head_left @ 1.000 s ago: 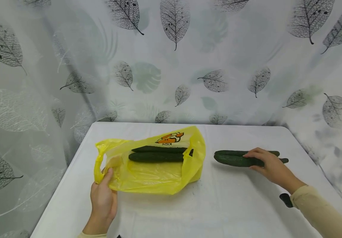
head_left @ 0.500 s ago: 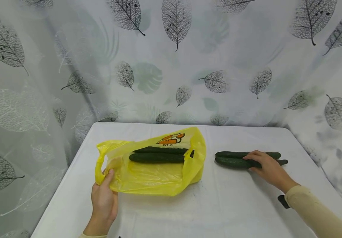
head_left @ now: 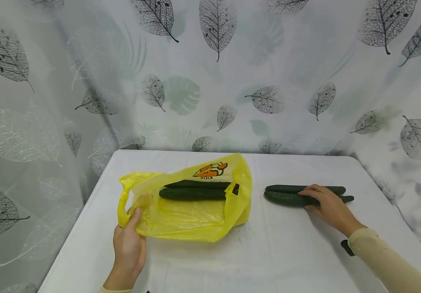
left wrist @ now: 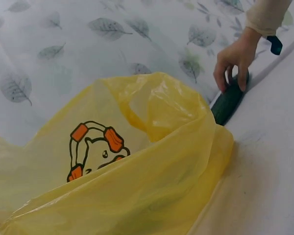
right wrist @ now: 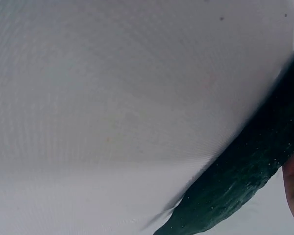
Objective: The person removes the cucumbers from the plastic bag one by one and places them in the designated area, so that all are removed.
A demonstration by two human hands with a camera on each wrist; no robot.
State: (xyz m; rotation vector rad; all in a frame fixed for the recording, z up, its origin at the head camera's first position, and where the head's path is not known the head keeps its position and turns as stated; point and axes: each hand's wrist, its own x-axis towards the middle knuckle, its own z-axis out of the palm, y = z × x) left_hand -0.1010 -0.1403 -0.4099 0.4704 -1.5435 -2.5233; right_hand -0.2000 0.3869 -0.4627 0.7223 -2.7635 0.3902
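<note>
Two dark green cucumbers [head_left: 192,193] lie side by side inside the yellow bag [head_left: 192,219], right ends partly covered by plastic; left hand [head_left: 129,246] pinches the rim beside the handle loop [head_left: 122,203], thumb visible, remaining fingers hidden. To the bag's right, on the white table [head_left: 265,260], the right hand [head_left: 329,207] grips the near cucumber [head_left: 281,198] between thumb and fingers; whether it also touches the far cucumber [head_left: 280,188] cannot be told. Right wrist view cuts off most of that hand, and left wrist view shows the bag's contents veiled.
</note>
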